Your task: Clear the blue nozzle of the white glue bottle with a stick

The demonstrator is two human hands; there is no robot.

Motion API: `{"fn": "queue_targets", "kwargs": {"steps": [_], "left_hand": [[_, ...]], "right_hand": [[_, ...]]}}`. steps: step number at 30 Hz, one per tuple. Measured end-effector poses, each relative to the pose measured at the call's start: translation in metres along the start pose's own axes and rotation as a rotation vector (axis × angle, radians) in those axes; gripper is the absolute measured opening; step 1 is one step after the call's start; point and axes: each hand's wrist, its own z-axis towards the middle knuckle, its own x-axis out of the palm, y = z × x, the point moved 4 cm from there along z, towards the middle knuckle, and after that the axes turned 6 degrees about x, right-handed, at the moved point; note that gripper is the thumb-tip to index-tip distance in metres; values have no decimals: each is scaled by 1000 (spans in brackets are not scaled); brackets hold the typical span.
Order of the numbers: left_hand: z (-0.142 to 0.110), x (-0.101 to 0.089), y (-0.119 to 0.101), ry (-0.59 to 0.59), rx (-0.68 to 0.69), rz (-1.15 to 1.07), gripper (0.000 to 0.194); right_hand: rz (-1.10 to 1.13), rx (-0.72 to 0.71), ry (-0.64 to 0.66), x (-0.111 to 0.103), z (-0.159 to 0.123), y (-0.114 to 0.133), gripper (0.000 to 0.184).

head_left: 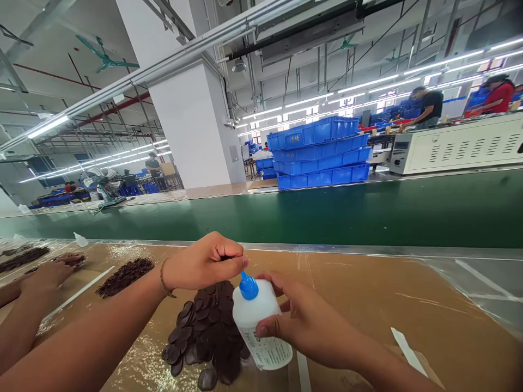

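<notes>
Two hands were on a white plastic squeeze bottle [256, 321] — left hand [203, 262] had fingers pinched on its blue conical cap [249, 286], right hand [304, 321] had fingers gripping the body, above heaped glossy dark-brown discs [206, 337].

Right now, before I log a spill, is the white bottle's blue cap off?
No, the blue cap is on the white plastic bottle, which the right hand holds.

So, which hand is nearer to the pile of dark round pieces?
Left: the left hand is nearer, just beyond the pile. Right: the right hand is farther off to its right, with the white bottle between them.
</notes>
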Motion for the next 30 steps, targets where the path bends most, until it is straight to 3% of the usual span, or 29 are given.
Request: {"fn": "queue_targets", "kwargs": {"steps": [6,16,21,24,25,26,28,30], "left_hand": [[0,7,6,-197,-83,-38,44],[-1,5,4,-171,-155,-21,46],[-16,8,5,-197,-108,-81,48],[-37,31,17,-354,-59,-260,42],[-45,45,24,-418,-63,-368,49],[-52,60,32,-499,-77,-474,69],[-61,98,44,-531,-202,-634,103],[-62,130,45,-537,-256,-781,106]], "right_hand": [[-65,-87,-60,1,-2,3,44],[-19,-74,3,6,-4,2,45],[-18,-25,-42,7,-7,2,45],[20,36,-60,10,-12,4,49],[36,47,-59,11,-15,4,49],[52,54,-52,13,-17,4,50],[89,63,-39,16,-24,3,54],[96,71,-21,16,-32,0,58]]}}
